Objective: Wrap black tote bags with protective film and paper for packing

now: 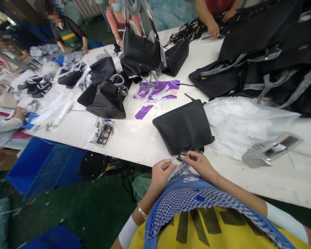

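Here, the left hand [161, 174] pinches a film-wrapped strap [180, 168], thumb and fingers nearly closed, and the right hand [200, 166] grasps its dark end just beside. Directly beyond the grip, a black bag [182, 128] lies on the white table [134, 154]. To the right of the hands sit white sheets in clear plastic [238, 122]; leftward, a phone [104, 134]; farther beyond, purple strips [144, 112] and co-workers; blue bins [45, 166] stand lower left on the green floor [95, 211]
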The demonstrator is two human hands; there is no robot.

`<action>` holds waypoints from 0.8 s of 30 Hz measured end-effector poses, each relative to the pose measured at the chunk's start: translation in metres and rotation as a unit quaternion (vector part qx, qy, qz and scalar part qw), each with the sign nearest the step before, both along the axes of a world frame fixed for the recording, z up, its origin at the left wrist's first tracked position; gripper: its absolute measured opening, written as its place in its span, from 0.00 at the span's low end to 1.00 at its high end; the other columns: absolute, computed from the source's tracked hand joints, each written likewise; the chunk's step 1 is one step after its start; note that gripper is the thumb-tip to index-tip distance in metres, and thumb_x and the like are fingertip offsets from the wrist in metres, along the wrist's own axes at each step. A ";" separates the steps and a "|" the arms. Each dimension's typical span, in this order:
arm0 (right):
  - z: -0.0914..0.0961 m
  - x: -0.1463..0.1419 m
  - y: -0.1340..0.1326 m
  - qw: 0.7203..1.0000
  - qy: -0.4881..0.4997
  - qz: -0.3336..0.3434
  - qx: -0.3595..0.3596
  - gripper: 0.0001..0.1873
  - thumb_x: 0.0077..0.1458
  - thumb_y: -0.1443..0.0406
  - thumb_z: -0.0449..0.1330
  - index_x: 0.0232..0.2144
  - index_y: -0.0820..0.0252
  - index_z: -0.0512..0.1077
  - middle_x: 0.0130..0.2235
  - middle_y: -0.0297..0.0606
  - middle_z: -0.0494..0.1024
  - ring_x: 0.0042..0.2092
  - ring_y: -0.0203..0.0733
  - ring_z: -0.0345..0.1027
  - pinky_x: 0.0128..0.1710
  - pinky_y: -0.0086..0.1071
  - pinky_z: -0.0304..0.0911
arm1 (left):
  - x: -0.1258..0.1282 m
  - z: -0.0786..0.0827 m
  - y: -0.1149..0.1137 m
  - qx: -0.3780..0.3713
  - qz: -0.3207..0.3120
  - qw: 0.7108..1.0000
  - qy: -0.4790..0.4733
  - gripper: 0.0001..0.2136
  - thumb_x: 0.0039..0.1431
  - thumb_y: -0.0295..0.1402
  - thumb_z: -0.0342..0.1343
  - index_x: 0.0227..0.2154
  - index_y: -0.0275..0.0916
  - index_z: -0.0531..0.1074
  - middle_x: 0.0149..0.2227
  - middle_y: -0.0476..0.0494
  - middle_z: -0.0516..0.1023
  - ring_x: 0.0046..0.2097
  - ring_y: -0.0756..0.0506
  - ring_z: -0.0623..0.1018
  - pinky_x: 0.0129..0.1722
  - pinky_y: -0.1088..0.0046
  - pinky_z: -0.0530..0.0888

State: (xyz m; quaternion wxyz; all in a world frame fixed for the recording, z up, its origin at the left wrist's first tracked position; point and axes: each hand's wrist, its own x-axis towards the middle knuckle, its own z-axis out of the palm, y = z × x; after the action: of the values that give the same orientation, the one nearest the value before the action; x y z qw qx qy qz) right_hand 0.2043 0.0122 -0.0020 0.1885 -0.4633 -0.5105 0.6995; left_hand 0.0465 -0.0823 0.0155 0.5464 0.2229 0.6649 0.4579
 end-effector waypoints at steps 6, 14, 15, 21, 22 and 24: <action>0.004 -0.003 -0.001 0.999 0.012 -0.017 -0.044 0.22 0.47 0.48 0.65 0.21 0.60 0.65 0.21 0.28 0.66 0.25 0.33 0.56 0.27 0.29 0.53 | 0.002 -0.001 -0.002 0.022 0.038 0.999 0.018 0.14 0.47 0.36 0.67 0.36 0.35 0.77 0.37 0.39 0.82 0.41 0.41 0.81 0.45 0.67 0.76; 0.003 0.000 -0.001 1.000 0.013 0.001 -0.027 0.21 0.48 0.50 0.65 0.22 0.60 0.65 0.22 0.27 0.66 0.25 0.33 0.56 0.28 0.29 0.53 | -0.002 -0.008 -0.002 -0.029 0.100 0.993 -0.048 0.15 0.45 0.37 0.68 0.35 0.34 0.77 0.36 0.39 0.82 0.39 0.43 0.81 0.40 0.71 0.75; 0.003 0.000 0.000 1.000 0.012 0.002 -0.024 0.21 0.48 0.50 0.65 0.22 0.60 0.65 0.22 0.27 0.66 0.25 0.33 0.56 0.28 0.29 0.53 | -0.002 -0.008 -0.002 -0.027 0.100 0.993 -0.048 0.15 0.45 0.37 0.68 0.35 0.34 0.77 0.35 0.40 0.82 0.38 0.44 0.80 0.40 0.72 0.75; 0.003 0.000 0.000 1.000 0.005 0.010 -0.009 0.22 0.49 0.49 0.64 0.22 0.59 0.65 0.22 0.27 0.66 0.25 0.33 0.57 0.27 0.29 0.53 | 0.002 -0.012 -0.003 -0.016 0.136 0.986 -0.091 0.16 0.44 0.37 0.69 0.35 0.35 0.75 0.35 0.43 0.81 0.37 0.47 0.79 0.40 0.74 0.73; 0.004 0.000 0.000 1.000 0.005 0.014 -0.009 0.22 0.49 0.49 0.64 0.22 0.59 0.65 0.22 0.28 0.66 0.25 0.33 0.57 0.27 0.29 0.53 | 0.003 -0.014 -0.003 -0.018 0.146 0.984 -0.102 0.17 0.44 0.37 0.69 0.36 0.35 0.75 0.35 0.43 0.81 0.37 0.47 0.79 0.40 0.74 0.73; 0.004 0.001 0.000 1.000 0.005 0.021 -0.007 0.21 0.49 0.50 0.64 0.22 0.59 0.65 0.22 0.28 0.66 0.25 0.33 0.57 0.27 0.29 0.54 | 0.006 -0.017 -0.003 -0.018 0.160 0.980 -0.117 0.18 0.43 0.38 0.69 0.36 0.35 0.74 0.36 0.43 0.81 0.37 0.47 0.79 0.40 0.74 0.73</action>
State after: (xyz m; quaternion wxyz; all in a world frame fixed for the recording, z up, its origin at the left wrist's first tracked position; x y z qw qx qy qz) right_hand 0.2049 0.0124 0.0020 0.1729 -0.4501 -0.5143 0.7092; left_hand 0.0523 -0.0855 -0.0017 0.5439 0.0482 0.6319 0.5501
